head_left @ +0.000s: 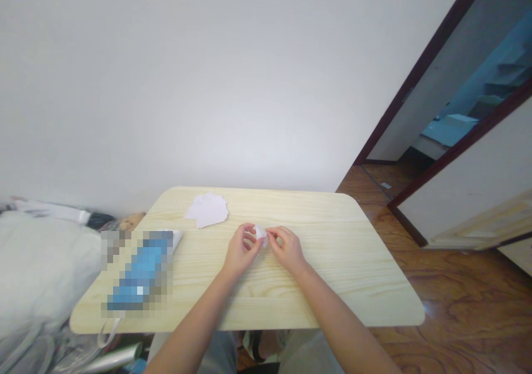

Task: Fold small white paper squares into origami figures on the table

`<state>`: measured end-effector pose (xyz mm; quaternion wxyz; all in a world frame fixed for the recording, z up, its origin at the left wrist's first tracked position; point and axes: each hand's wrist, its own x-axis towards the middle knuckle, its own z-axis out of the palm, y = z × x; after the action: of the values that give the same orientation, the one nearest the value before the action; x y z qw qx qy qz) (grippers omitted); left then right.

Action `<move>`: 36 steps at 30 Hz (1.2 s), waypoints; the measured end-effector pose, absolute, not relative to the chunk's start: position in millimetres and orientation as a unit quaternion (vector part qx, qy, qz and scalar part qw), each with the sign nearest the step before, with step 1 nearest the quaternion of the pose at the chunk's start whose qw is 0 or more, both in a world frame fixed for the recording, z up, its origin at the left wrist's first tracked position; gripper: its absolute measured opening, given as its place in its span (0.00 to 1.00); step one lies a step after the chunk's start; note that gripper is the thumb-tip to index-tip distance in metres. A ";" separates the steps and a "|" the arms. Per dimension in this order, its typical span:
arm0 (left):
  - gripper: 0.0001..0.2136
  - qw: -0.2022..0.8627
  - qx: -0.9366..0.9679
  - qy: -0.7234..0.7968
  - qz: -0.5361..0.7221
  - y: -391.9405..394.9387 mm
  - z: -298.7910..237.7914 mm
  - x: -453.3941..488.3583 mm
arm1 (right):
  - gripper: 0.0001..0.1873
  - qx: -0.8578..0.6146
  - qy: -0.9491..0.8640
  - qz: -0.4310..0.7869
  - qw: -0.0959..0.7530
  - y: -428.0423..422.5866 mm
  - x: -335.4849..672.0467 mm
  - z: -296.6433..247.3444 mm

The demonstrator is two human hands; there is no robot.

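Observation:
My left hand (240, 250) and my right hand (287, 248) meet above the middle of a light wooden table (332, 263). Both pinch a small folded piece of white paper (260, 233) between their fingertips, held just above the tabletop. A loose pile of white paper pieces (206, 209) lies farther back on the table, left of my hands.
A blurred blue object (139, 271) rests on the table's left part, a white strap hanging off the edge below it. Bedding and clutter (37, 263) lie to the left. Brown wood floor (457, 307) and an open doorway (457, 119) are on the right.

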<state>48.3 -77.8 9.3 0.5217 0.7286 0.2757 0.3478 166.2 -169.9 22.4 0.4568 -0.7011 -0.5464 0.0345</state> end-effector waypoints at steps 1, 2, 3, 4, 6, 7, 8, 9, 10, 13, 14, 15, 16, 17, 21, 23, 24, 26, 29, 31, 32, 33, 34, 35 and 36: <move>0.20 0.494 0.742 0.284 0.354 -79.6 9.8 48.1 | 0.11 -0.704 -0.545 0.032 0.454 -169.9 166.3 21.8; 0.22 0.465 0.754 0.293 0.359 -81.3 10.2 47.9 | 0.11 -0.706 -0.544 0.029 0.452 -170.0 166.5 21.2; 0.23 0.436 0.767 0.298 0.364 -82.7 10.4 47.7 | 0.11 -0.709 -0.542 0.027 0.451 -170.0 166.7 20.7; 0.23 0.408 0.781 0.300 0.365 -83.7 10.5 47.4 | 0.11 -0.712 -0.538 0.025 0.451 -170.1 166.9 20.2; 0.21 0.361 0.810 0.294 0.356 -84.6 10.5 46.4 | 0.11 -0.716 -0.530 0.018 0.454 -170.1 167.3 19.5; 0.19 0.343 0.822 0.291 0.351 -84.5 10.6 45.7 | 0.11 -0.718 -0.527 0.014 0.455 -170.0 167.3 19.4; 0.17 0.328 0.829 0.289 0.347 -84.0 10.8 45.0 | 0.11 -0.719 -0.524 0.011 0.457 -169.9 167.4 19.3; 0.15 0.317 0.834 0.292 0.346 -83.4 11.1 44.3 | 0.11 -0.719 -0.522 0.010 0.458 -169.8 167.2 19.4; 0.13 0.308 0.834 0.298 0.347 -82.7 11.7 43.6 | 0.11 -0.720 -0.520 0.009 0.459 -169.7 167.0 19.4; 0.10 0.301 0.833 0.308 0.347 -80.4 13.8 42.1 | 0.11 -0.720 -0.513 0.011 0.467 -169.6 165.8 19.6; 0.10 0.302 0.832 0.309 0.347 -79.5 14.3 41.9 | 0.11 -0.719 -0.511 0.011 0.471 -169.5 165.3 19.5; 0.10 0.306 0.831 0.310 0.347 -78.6 14.6 41.9 | 0.10 -0.718 -0.509 0.012 0.474 -169.3 165.0 19.1; 0.09 0.312 0.828 0.310 0.349 -77.5 14.5 42.1 | 0.10 -0.718 -0.506 0.012 0.478 -169.0 164.7 18.4; 0.09 0.322 0.821 0.312 0.355 -76.1 14.1 42.5 | 0.10 -0.719 -0.501 0.013 0.482 -168.6 164.7 17.4; 0.10 0.424 0.750 0.336 0.381 -70.7 10.6 45.6 | 0.08 -0.733 -0.464 0.024 0.498 -165.9 165.9 11.3; 0.12 0.506 0.696 0.351 0.370 -69.6 9.3 47.6 | 0.07 -0.737 -0.452 0.033 0.501 -164.6 166.3 8.8; 0.13 0.543 0.672 0.352 0.360 -69.7 8.9 48.4 | 0.07 -0.736 -0.452 0.039 0.503 -164.1 166.3 8.1; 0.15 0.592 0.642 0.340 0.350 -70.6 8.3 49.7 | 0.06 -0.726 -0.459 0.053 0.509 -163.6 165.9 8.1; 0.13 0.594 0.650 0.301 0.365 -72.4 6.7 50.0 | 0.07 -0.700 -0.475 0.080 0.528 -164.0 166.0 9.8; 0.12 0.587 0.663 0.282 0.369 -73.0 5.5 49.5 | 0.08 -0.693 -0.471 0.087 0.539 -164.7 167.5 10.5; 0.12 0.587 0.667 0.277 0.366 -73.1 5.1 49.1 | 0.08 -0.694 -0.466 0.086 0.542 -165.0 168.7 10.5; 0.12 0.589 0.670 0.273 0.360 -73.1 5.1 48.7 | 0.09 -0.697 -0.460 0.084 0.543 -165.3 170.1 10.3; 0.12 0.592 0.671 0.271 0.355 -73.1 5.4 48.3 | 0.10 -0.700 -0.457 0.081 0.543 -165.6 171.5 10.1; 0.12 0.595 0.671 0.270 0.351 -73.0 6.0 47.9 | 0.10 -0.701 -0.458 0.078 0.542 -165.9 172.8 9.9; 0.12 0.599 0.668 0.270 0.348 -72.9 6.7 47.6 | 0.11 -0.700 -0.460 0.078 0.541 -166.1 173.9 9.8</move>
<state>47.6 -72.9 6.7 0.5995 0.6681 0.2701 0.3483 173.9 -166.1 9.8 0.5407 -0.6997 -0.4604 0.0783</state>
